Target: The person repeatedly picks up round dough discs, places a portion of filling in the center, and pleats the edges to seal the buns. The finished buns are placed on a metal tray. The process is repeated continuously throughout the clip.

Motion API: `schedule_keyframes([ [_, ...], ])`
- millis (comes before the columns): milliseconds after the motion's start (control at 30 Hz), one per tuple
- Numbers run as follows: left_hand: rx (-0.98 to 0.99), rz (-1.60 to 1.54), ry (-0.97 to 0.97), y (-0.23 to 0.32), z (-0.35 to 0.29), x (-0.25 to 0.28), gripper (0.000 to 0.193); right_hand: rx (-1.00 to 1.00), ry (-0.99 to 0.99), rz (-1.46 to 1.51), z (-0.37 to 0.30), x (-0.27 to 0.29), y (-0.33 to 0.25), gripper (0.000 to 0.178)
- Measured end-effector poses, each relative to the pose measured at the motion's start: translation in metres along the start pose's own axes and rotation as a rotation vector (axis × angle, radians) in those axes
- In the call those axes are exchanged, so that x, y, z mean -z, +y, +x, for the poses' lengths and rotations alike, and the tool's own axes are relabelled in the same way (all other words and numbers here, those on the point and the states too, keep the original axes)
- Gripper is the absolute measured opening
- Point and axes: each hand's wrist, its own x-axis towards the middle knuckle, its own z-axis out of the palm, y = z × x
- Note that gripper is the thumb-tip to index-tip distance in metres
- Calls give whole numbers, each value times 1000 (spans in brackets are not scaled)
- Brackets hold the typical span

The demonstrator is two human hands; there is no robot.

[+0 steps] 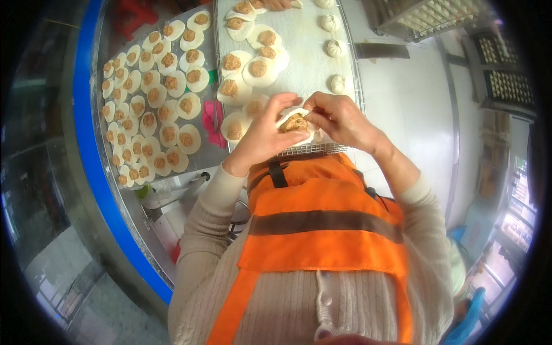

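Close in front of my orange apron, a dough wrapper with brown filling (pixel 294 123) rests in my left hand (pixel 261 133), its thumb and fingers curved around it. My right hand (pixel 343 119) pinches the wrapper's right edge between thumb and fingers. The filling still shows through the top. Below my hands lies a wire-edged tray (pixel 307 57). Flat wrappers topped with filling (pixel 259 68) sit along its left side, some overlapping. Down its right side runs a row of pleated closed buns (pixel 337 84).
On the steel table (pixel 202 158) at left lie many filled dough rounds (pixel 168 134). A pink cloth (pixel 213 123) is beside the tray. Another person's hand (pixel 276 4) reaches over the tray's far end. Racks with trays of buns (pixel 434 17) stand at the far right.
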Motion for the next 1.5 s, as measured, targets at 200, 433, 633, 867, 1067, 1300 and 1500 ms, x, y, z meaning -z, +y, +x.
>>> schedule_keyframes([
  [200, 491, -659, 145, 1, 1, -11, 38, 139, 191, -34, -3, -1, 5, 16],
  [433, 417, -212, 44, 1, 4, -17, 37, 270, 99, -114, -5, 4, 4, 11],
  [633, 145, -44, 135, 8, 5, -21, 41, 163, 60, -10, -3, 8, 9, 13],
  [867, 331, -348, 170, 0, 2, -18, 33, 90, 130, 2, -7, -7, 34, 10],
  [1067, 366, -95, 184, 3, 2, -26, 31, 371, 256, 31, -2, -4, 30, 19],
  [1300, 399, -225, 218, -14, 3, -31, 36, 270, 190, 42, -7, -12, 28, 16],
  [1500, 337, 40, 117, -17, 2, -25, 41, 281, 197, -26, -4, -15, 30, 21],
])
